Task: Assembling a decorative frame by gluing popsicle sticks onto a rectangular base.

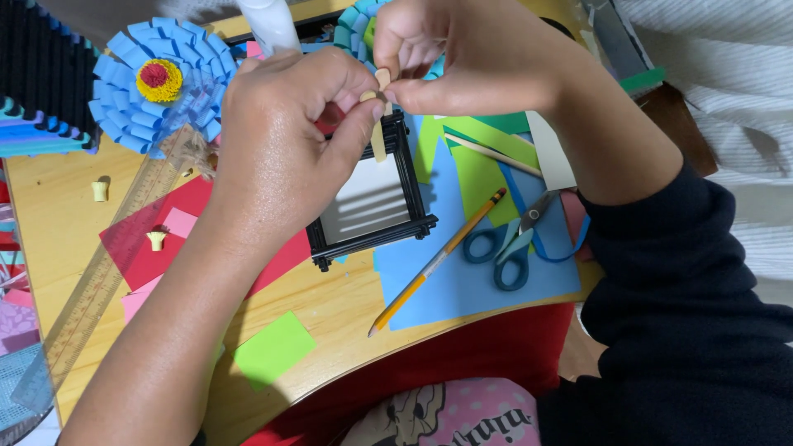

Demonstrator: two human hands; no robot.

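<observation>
My left hand (pixel 285 136) and my right hand (pixel 471 54) meet above the table, both pinching a small tan paper strip (pixel 379 124) that hangs down between the fingertips. Right below it lies a small black square frame (pixel 373 235) with a pale centre. A blue folded-paper flower (pixel 157 87) with a yellow and red middle lies at the upper left. Another teal paper flower (pixel 351 29) is partly hidden behind my right hand.
A yellow pencil (pixel 438 260), blue-handled scissors (pixel 508 239), a clear ruler (pixel 99 281), a white glue bottle (pixel 268 25), red (pixel 149 248), blue (pixel 462 281) and green (pixel 273 347) paper sheets, a thin wooden stick (pixel 491 153) and two small cream paper rolls (pixel 99 190) lie on the wooden table (pixel 49 215).
</observation>
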